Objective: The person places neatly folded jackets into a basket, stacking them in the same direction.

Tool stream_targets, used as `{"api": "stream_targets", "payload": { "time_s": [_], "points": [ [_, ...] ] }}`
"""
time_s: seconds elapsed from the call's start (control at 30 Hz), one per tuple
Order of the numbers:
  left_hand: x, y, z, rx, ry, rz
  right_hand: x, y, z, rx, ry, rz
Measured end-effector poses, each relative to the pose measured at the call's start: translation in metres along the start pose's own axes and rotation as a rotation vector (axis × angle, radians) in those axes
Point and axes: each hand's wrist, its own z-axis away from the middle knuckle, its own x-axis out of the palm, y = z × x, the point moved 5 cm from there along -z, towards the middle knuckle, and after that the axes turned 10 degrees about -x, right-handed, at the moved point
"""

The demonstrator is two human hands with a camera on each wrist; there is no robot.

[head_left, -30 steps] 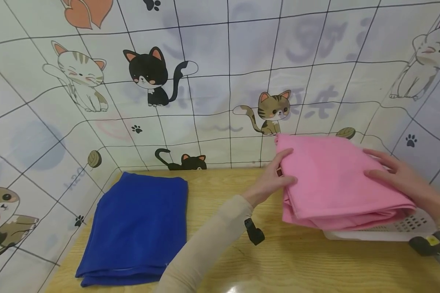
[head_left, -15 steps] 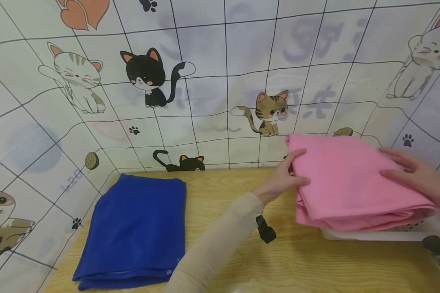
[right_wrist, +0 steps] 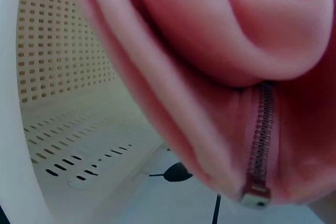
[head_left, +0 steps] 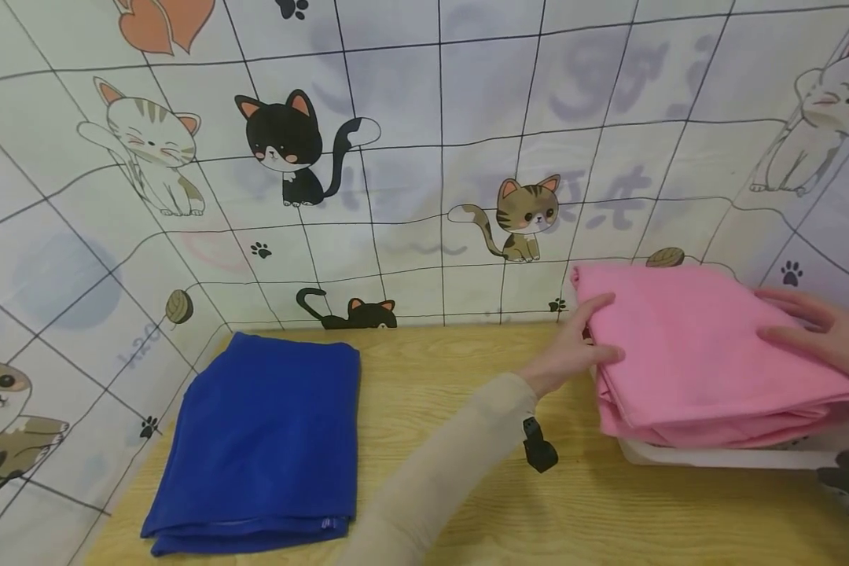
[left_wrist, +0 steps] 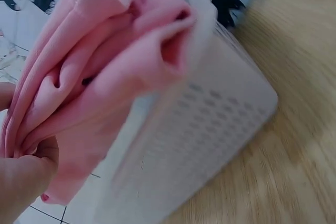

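Note:
Both hands hold a thick folded pink zip-up garment (head_left: 707, 354) over a white perforated plastic basket (head_left: 729, 457). My left hand (head_left: 569, 346) grips its left edge, pinching the fabric layers in the left wrist view. On the right side, my right hand (head_left: 828, 334) holds the garment with fingers lying over its top edge; part of that hand is cut off by the frame. A metal zipper (right_wrist: 261, 140) shows among the folds in the right wrist view, with the basket's slotted inside wall (right_wrist: 58, 51) beside it. The garment overlaps most of the basket.
A folded blue garment (head_left: 262, 440) lies on the left of the wooden table (head_left: 453, 440). Behind the table rises a wall cover (head_left: 410, 181) printed with cartoon cats and a grid.
Both hands have carried the pink garment to the right, farther over the basket. The blue garment has stayed in place.

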Motion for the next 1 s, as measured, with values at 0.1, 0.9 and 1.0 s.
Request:
{"api": "stream_targets", "payload": {
  "time_s": [0.1, 0.9, 1.0],
  "points": [
    [0.001, -0.006, -0.003, -0.013, -0.003, -0.034, 0.000, 0.003, 0.000, -0.004, 0.001, -0.004],
    [0.006, -0.031, 0.003, -0.009, 0.022, -0.261, 0.029, 0.012, 0.012, -0.063, -0.047, -0.028],
    [0.004, -0.033, 0.005, -0.025, 0.004, -0.267, 0.036, 0.010, 0.015, -0.081, -0.065, 0.000]
  ]
}}
